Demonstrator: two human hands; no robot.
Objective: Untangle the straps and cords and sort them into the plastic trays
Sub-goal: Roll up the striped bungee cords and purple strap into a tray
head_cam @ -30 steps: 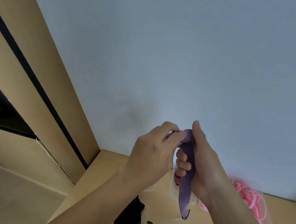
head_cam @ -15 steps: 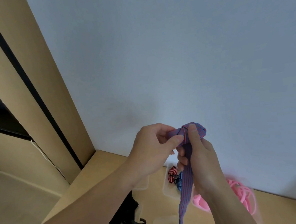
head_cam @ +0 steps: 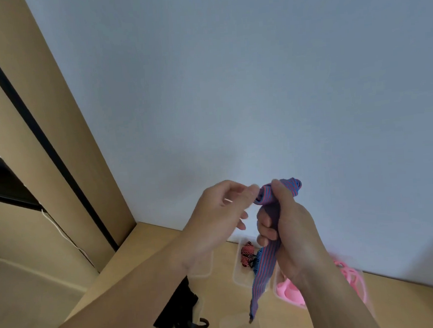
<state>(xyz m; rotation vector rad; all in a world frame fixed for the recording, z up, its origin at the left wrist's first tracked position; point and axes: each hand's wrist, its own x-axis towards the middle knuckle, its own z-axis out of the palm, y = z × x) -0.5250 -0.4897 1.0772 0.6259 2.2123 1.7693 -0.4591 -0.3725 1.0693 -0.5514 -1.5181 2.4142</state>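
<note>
A pale blue-grey wall point(head_cam: 256, 85) fills most of the head view, with tall tan wooden panels point(head_cam: 55, 123) split by a dark seam at the left and a light wooden table point(head_cam: 139, 249) below. Above the table, a person holds a blue-and-red striped strap point(head_cam: 262, 272) up in both bare hands. The right hand point(head_cam: 288, 230) is wrapped round the strap's upper length, fingers curled and the thumb pressed against a bunched fold at the top. The left hand point(head_cam: 214, 222) meets that fold with thumb and forefinger pinched on its edge (the contact is slightly blurred), its other fingers loosely curled. The strap's loose tail hangs below the right fist, its tip dangling above a clear plastic tray point(head_cam: 235, 327) at the near edge of the table. Black straps point(head_cam: 178, 310) with hooks lie heaped on the table under the left forearm. To the right, coils of pink cord point(head_cam: 290, 292) sit in another tray, partly hidden by the right wrist. Between them, a middle tray point(head_cam: 238, 276) holds a small rolled red-and-black strap point(head_cam: 247, 254).
</note>
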